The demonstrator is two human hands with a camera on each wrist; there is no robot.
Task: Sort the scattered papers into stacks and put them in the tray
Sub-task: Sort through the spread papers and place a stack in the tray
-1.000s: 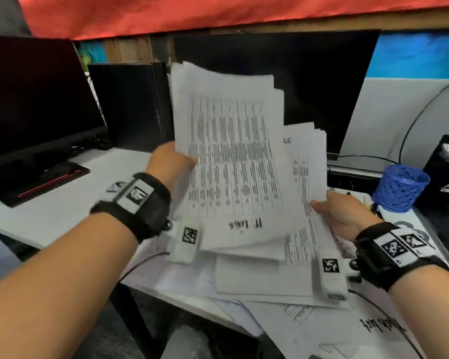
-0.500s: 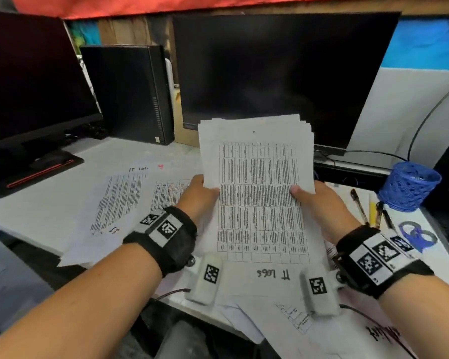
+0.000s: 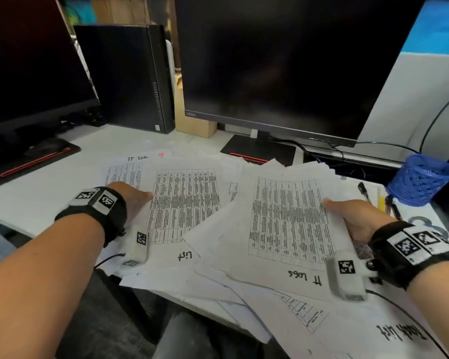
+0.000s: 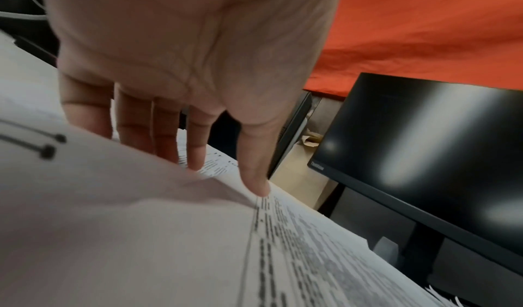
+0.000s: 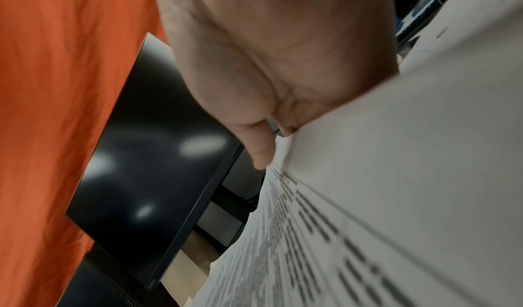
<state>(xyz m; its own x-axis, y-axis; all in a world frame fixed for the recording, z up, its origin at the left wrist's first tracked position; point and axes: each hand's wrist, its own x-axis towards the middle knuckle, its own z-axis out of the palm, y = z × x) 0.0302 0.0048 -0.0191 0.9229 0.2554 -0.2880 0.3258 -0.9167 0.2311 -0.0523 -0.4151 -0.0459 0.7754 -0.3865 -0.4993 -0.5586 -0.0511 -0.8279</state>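
White desk [image 3: 36, 200]; paper stack [image 3: 288, 221] in right hand [image 3: 358, 218] grip.

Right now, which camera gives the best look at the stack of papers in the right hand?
The head view: it shows the whole stack of papers and the right hand holding its edge. The right wrist view shows only blurred print beside the thumb; the left wrist view doesn't show it.

Even, soft overhead light; pale glare streaks on the dark monitor [image 4: 424, 166] beyond the left grip. Both wrist views are motion-blurred, the print smeared. Head view bends at its edges.
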